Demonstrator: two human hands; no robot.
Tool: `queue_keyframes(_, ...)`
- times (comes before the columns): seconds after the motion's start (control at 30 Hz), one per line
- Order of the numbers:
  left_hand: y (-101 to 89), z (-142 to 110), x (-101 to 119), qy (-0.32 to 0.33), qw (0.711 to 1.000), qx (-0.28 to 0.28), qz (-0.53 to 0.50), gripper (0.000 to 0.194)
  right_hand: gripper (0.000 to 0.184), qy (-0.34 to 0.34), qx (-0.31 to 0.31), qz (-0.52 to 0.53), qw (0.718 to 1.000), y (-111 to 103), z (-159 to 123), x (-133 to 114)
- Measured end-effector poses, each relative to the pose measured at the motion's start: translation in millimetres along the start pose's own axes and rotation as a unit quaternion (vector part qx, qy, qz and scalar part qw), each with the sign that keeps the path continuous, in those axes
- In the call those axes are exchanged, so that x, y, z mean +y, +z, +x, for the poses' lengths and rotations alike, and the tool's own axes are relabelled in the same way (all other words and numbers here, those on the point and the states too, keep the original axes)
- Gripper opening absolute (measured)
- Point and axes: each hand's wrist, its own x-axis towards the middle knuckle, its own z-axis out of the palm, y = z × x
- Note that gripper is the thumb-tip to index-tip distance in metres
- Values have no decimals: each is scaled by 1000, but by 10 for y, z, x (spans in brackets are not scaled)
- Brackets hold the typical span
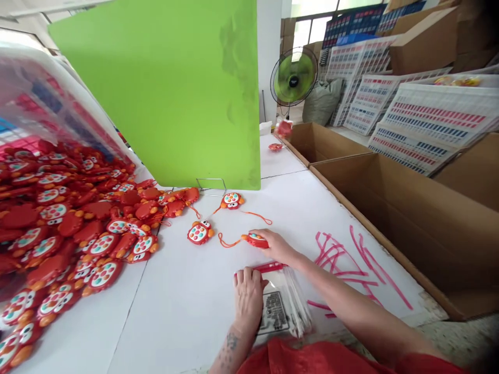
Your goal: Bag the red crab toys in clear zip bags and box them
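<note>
Right hand [277, 246] has its fingers closed around a red toy [256, 239] w/ orange ends, low over the white table [183, 296] or touching it, can't tell which. Orange cord loop [228, 243] runs out to its left. Left hand [249, 293] is palm down on a stack of clear bags [298, 301] right in front of the person's red top [296, 358]; fingers bent over the edge by the red strip [268, 267], can't tell if they're pinching anything tbh. Top bag has a black printed panel [276, 311].

R of the bags = pink marker scribbles [343, 265] on the tabletop. Just past the hands, another toy [200, 233] lies face up w/ coloured dots and eyes, and a bit further back there's one more [232, 200] near a wire stand [211, 187]. Big pile of the same toys [78, 223] fills the L side. Behind that stand, a tall green board [175, 93].

Open cardboard box [405, 228] along the R edge, 2nd box [331, 143] beyond it. Further back: white crates [429, 122], grey sack [323, 103], green fan [293, 80].
</note>
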Motion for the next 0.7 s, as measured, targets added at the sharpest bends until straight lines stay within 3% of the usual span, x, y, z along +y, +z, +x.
queue_keyframes(0.17, 72, -17, 33, -3, 996, 47, -77, 5, 48, 62, 55, 153, 985, -384, -432, 60)
queue_keyframes(0.3, 60, -5, 22, -33, 986, 78, -145, 39, 44, 80, -33, 285, 955, -716, -612, -113)
queue_keyframes(0.37, 30, 7, 28, -21, 987, 74, -142, 35, 45, 81, -55, 314, 944, -787, -614, -193)
queue_keyframes(0.47, -4, 15, 39, 16, 991, 52, -119, 16, 46, 80, -37, 314, 945, -709, -534, -240)
queue_keyframes(0.7, -24, -34, 11, 48, 988, 83, -124, 12, 43, 80, -36, 225, 970, -250, -363, -165)
